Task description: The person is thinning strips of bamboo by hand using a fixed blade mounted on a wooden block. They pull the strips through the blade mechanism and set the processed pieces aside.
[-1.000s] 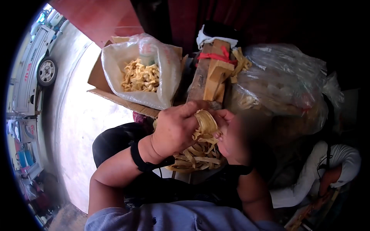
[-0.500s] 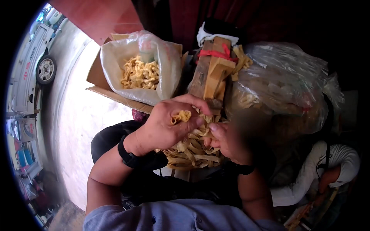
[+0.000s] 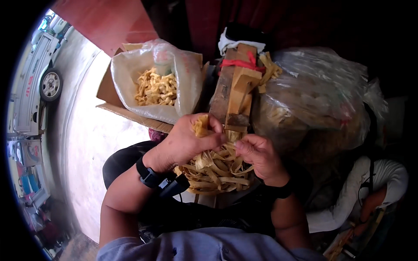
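Note:
My left hand [image 3: 180, 141] is closed round a pale yellow flat strip [image 3: 200, 126], whose folded end pokes up between thumb and fingers. Just to its right, my right hand [image 3: 261, 158] pinches with thumb and forefinger at the edge of a strip. The fingertips of both hands almost meet, just short of the near end of a wooden block [image 3: 241, 93]. Under them lies a heap of long, flat yellowish strips [image 3: 217, 174] in my lap area. What material the strips are is not plain.
A white plastic sack [image 3: 126, 82] in a cardboard box [image 3: 106, 87] holds short knotted yellow pieces [image 3: 156, 89]. Red cloth [image 3: 244, 63] is tied round the block. A clear plastic bag [image 3: 318, 82] lies right. Another person's white sleeve [image 3: 339, 213] shows lower right; a parked vehicle [image 3: 37, 87] stands left.
My right hand has turned and drawn slightly right, its fingers now plainer to see. The strip end in my left hand stands up taller. The view has shifted a little.

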`<control>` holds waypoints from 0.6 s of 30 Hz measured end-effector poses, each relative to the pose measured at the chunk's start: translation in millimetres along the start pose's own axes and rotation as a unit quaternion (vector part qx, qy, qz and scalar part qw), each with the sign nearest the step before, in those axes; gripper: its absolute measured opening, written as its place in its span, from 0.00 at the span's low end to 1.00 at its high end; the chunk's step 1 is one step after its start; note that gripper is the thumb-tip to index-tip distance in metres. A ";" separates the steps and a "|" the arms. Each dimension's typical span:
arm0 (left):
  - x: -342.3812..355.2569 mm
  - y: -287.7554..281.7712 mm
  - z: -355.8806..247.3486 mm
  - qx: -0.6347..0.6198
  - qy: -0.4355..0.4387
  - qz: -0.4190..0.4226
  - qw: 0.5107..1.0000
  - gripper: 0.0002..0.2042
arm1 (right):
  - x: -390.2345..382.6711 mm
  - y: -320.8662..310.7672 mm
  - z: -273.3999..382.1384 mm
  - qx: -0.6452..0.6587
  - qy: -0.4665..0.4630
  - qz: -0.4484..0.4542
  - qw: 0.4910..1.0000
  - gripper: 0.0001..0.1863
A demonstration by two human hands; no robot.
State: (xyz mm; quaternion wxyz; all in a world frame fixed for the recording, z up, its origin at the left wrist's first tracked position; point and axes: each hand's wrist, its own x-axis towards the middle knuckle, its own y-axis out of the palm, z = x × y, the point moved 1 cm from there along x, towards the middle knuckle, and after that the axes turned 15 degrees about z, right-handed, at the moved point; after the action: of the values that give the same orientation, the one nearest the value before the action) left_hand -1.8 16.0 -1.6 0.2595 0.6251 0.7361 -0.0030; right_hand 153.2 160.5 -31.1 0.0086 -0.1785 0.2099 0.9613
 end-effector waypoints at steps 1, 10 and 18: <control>2.8 -2.4 2.6 0.018 0.020 -0.020 0.999 0.07 | 1.0 -3.8 1.5 -0.037 -0.033 -0.042 0.998 0.12; 70.5 -16.0 22.6 0.107 0.068 -0.129 0.983 0.08 | 45.5 -50.1 -4.2 -0.443 -0.078 -0.367 0.814 0.12; 51.3 -20.0 24.6 0.088 0.055 -0.143 0.984 0.13 | 41.0 -38.7 -9.7 -0.383 -0.194 -0.287 0.856 0.08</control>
State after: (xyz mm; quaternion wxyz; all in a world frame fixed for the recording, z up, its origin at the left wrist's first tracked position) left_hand -15.2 50.7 -49.1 0.1601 0.5328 0.8280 -0.0704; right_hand 121.7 189.4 -69.0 0.2552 -0.0294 -0.2414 0.9358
